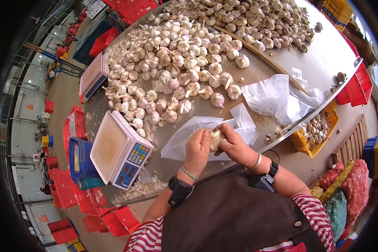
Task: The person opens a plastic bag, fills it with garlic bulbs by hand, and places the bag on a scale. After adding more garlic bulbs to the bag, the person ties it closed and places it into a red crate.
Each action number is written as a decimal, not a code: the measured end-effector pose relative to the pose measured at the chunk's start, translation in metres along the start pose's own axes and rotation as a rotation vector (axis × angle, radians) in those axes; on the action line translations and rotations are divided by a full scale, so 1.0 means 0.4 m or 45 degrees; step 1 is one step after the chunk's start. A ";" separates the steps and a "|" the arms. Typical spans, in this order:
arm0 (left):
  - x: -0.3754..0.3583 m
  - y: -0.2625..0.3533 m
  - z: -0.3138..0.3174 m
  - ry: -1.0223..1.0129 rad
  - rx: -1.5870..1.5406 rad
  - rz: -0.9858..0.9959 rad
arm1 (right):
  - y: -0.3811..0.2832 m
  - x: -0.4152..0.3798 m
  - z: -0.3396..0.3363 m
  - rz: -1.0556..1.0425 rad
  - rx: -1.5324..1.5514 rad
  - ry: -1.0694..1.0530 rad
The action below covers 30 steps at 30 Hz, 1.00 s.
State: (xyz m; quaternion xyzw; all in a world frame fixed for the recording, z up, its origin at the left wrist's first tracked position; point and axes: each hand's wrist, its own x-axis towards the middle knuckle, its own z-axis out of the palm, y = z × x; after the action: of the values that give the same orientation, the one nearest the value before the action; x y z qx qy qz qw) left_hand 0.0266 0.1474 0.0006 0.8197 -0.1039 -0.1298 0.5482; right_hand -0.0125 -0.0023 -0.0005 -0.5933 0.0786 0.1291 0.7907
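Note:
Both my hands meet over the near edge of the metal table, with a garlic bulb between them. My left hand pinches the bulb from one side, thumb and fingers pressed together. On the other side, my right hand grips it with bent fingers. Part of the bulb is hidden by the fingers. Beneath my hands lies a white plastic bag, spread flat and crumpled. Beyond it rises a large heap of pale garlic bulbs.
A digital scale stands at the left, with a second scale behind it. A wooden strip separates the pale heap from darker garlic. Another white bag lies right. A yellow crate and full mesh sacks stand beside the table.

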 end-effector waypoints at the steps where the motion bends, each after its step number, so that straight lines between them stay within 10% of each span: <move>1: 0.003 0.009 -0.005 0.002 0.005 0.003 | -0.003 -0.005 -0.009 -0.005 0.003 -0.003; 7: 0.019 0.006 -0.025 -0.071 0.059 -0.142 | 0.000 0.011 -0.029 -0.596 -0.656 0.037; 9: 0.001 0.022 -0.032 -0.244 -0.767 -0.459 | 0.025 0.037 -0.044 -0.618 -0.581 0.084; 11: -0.009 0.027 -0.028 -0.244 -0.722 -0.326 | 0.024 0.045 -0.041 -0.658 -0.535 0.138; 18: -0.016 0.033 -0.046 -0.202 -0.136 -0.041 | 0.041 0.069 -0.026 -0.010 0.305 -0.116; 20: -0.020 0.011 -0.042 -0.015 0.193 0.121 | 0.010 0.064 0.006 -0.639 -0.440 0.086; 23: -0.018 0.030 -0.033 0.146 0.131 0.120 | 0.006 0.092 -0.011 -0.833 -0.649 -0.013; 27: -0.017 0.036 -0.047 0.117 0.179 0.085 | 0.008 0.097 0.010 -0.689 -0.594 0.038; 30: -0.016 0.048 -0.056 -0.069 0.166 0.049 | 0.016 0.146 -0.018 -0.061 0.307 0.221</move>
State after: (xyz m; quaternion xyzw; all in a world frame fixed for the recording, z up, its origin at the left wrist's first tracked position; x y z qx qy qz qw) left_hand 0.0274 0.1615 0.0271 0.8477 -0.1427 -0.1344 0.4929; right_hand 0.0414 -0.0012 -0.0247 -0.5047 0.1475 0.0482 0.8493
